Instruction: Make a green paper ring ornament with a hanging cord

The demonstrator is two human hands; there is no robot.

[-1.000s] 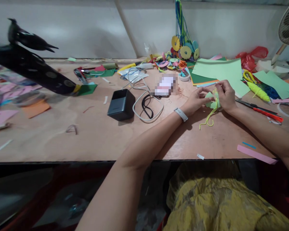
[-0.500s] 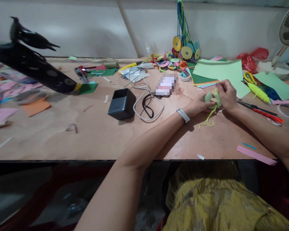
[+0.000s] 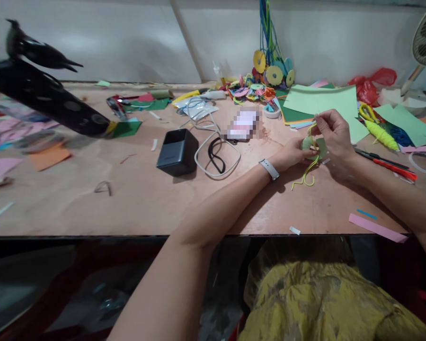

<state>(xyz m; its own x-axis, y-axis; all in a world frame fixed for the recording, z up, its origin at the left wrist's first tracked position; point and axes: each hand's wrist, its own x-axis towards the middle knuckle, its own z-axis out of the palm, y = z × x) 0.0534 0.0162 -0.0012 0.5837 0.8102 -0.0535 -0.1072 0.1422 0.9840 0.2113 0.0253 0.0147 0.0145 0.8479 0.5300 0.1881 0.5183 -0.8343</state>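
Between thumb and fingers, my left hand [image 3: 291, 154] grips a light green paper piece [image 3: 307, 146] above the tabletop. Bright yellow-green yarn [image 3: 312, 163] runs over this piece, and its loose ends dangle to the table below. My right hand [image 3: 335, 130] is just to the right, thumb and forefinger pinched together on the upper stretch of the yarn. Any small tool in that pinch is too fine to make out. Part of the paper is hidden behind the fingers.
Near my right forearm lie scissors [image 3: 394, 166] with red handles. A phone [image 3: 242, 125], a dark box-shaped device [image 3: 178, 151] and a white cable [image 3: 238, 163] are left of my hands. Green paper sheets [image 3: 319, 99] and a ball of yellow yarn [image 3: 381, 135] lie behind.
My right hand has moved slightly up and left, drawing the yarn upward from the paper. The left hand keeps its hold. The whole view has shifted a little.
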